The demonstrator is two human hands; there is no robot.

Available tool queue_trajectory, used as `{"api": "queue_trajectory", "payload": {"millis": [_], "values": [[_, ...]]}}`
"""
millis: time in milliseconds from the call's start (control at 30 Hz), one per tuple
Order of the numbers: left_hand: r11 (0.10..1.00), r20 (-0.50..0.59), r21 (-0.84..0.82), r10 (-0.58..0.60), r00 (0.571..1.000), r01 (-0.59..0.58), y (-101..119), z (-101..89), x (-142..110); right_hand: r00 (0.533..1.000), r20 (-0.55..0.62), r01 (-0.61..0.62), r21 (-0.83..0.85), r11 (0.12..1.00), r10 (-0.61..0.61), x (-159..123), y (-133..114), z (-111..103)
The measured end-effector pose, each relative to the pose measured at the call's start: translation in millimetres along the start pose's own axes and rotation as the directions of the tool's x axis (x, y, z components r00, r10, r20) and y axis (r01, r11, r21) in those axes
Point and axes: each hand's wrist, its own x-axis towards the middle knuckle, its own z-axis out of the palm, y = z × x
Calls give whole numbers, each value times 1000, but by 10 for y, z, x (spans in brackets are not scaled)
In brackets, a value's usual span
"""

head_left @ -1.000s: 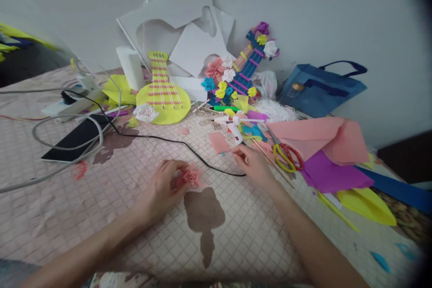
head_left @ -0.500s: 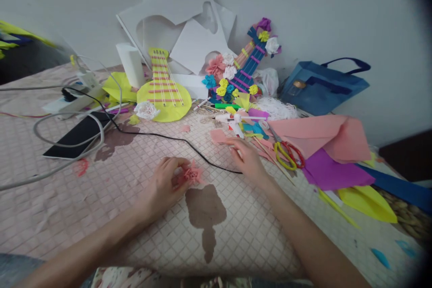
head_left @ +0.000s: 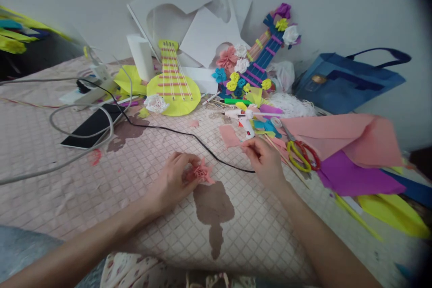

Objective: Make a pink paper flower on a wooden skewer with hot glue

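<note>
My left hand (head_left: 178, 173) is closed round a pink paper flower (head_left: 203, 172), low over the table at the middle; its frilled centre faces up. To the right, my right hand (head_left: 265, 159) pinches the near corner of a small pink paper piece (head_left: 230, 136). Just behind that hand lies a white glue gun (head_left: 243, 119). A black cord (head_left: 189, 134) runs across the table between the two hands and passes behind the flower.
Scissors (head_left: 299, 155) and a thin stick (head_left: 293, 168) lie right of my right hand, beside pink (head_left: 340, 137) and purple paper (head_left: 357, 175). Behind stand a yellow paper guitar (head_left: 173, 92) and a blue flower-covered guitar (head_left: 258, 67). A black tablet-like slab (head_left: 92, 126) is at left.
My right hand has closed its fingers on the corner of the pink paper piece. My left hand still holds the flower. The whole view has shifted slightly.
</note>
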Motion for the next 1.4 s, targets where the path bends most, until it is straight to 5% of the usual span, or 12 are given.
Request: {"api": "queue_trajectory", "payload": {"millis": [1400], "values": [[1000, -7, -16, 13, 1000, -13, 23, -19, 27, 991, 74, 108, 49, 993, -111, -117, -158, 75]]}}
